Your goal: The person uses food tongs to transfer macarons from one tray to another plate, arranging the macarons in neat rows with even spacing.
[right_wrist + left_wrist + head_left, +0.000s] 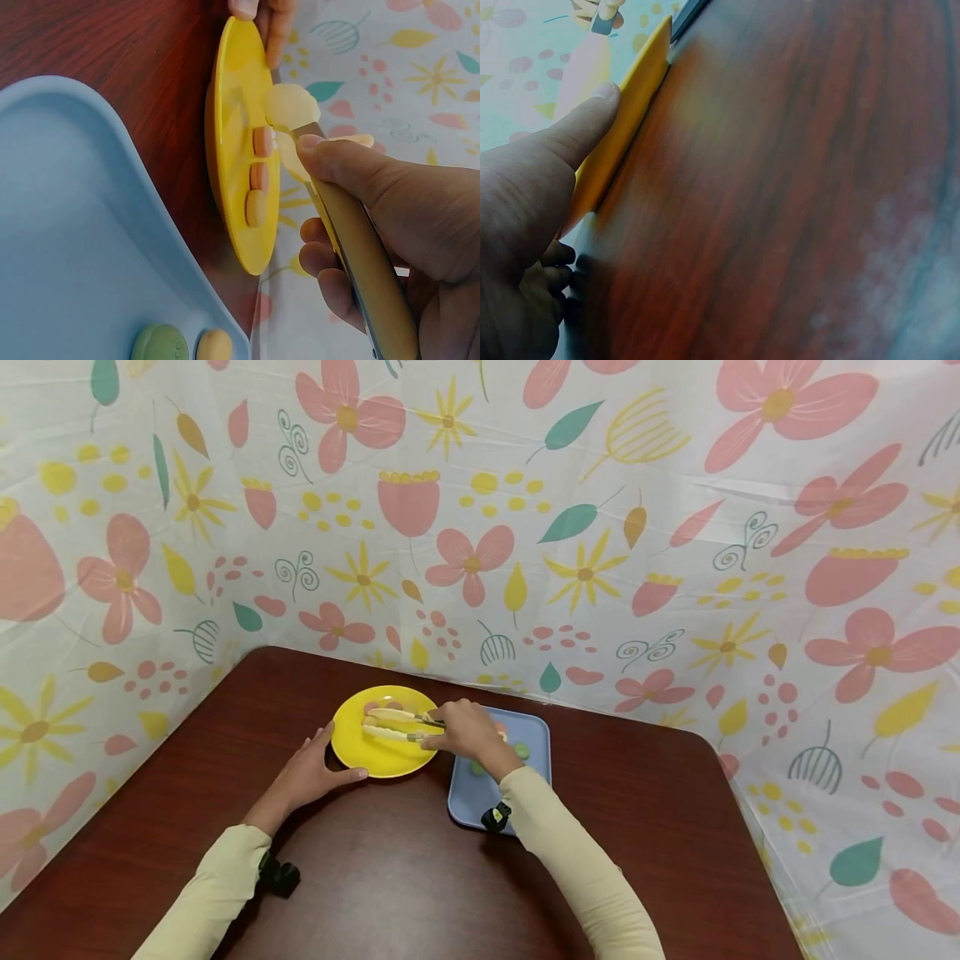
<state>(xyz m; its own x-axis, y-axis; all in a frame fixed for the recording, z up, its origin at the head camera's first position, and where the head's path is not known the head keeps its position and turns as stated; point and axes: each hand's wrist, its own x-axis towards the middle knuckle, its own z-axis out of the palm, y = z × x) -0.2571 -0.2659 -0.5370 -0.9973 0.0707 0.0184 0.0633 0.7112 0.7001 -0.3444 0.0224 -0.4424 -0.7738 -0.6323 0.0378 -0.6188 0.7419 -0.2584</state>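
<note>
- Left hand (307,770): spread at the left and near side of the yellow plate (386,762), the thumb along the near rim and the fingers apart from it at the left edge.
- Right hand (468,729): wrapped round the handle of the tongs (408,737), the thumb on the upper side and the fingers curled beneath.
- Tongs: pale ends reaching over the plate from its right side, the two arms standing apart; whether the tips touch any piece cannot be told.
- Plate: resting on the dark wood bench (360,877), toward its far edge. In the right wrist view it bears two pink pieces (259,178) and a tan piece (256,208), set in a row, with the tong ends near the uppermost pink one.
- Blue tray (467,808): lying just to the right of the plate, a narrow strip of bench between them, partly covered by the right hand and forearm. Green pieces (521,750) lie on it; the right wrist view also shows a peach-coloured piece (214,345) near its edge, beside a green one.
- Surroundings: pale sleeves (213,877) on both arms, a small black device (281,875) at each wrist, and a flower-patterned sheet (480,527) behind the bench.
</note>
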